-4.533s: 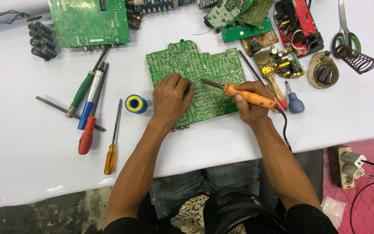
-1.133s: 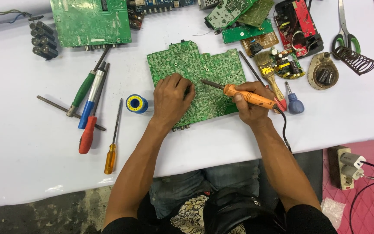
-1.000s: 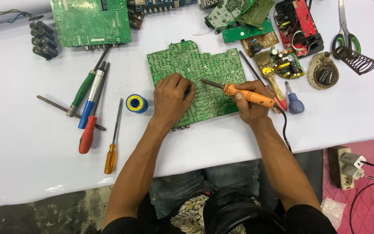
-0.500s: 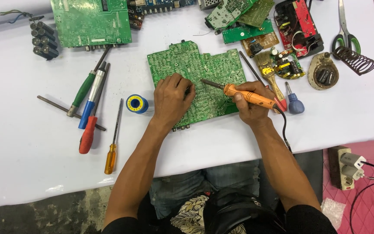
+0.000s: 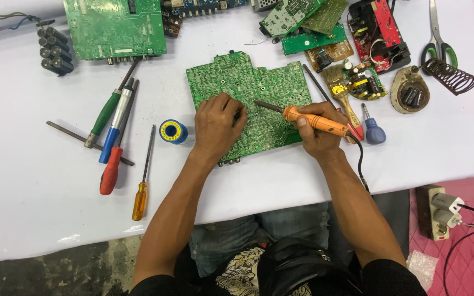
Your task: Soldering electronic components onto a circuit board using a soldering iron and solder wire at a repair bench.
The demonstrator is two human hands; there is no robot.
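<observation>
My right hand grips the orange iron at frame centre, its long axis pointing upper left, tip on the green board. My left hand rests curled on the board.

right hand grips soldering iron | left hand on circuit board

Screwdrivers and a solder spool lie left on the white worktop; scissors, a brush and spare boards lie beyond.
</observation>
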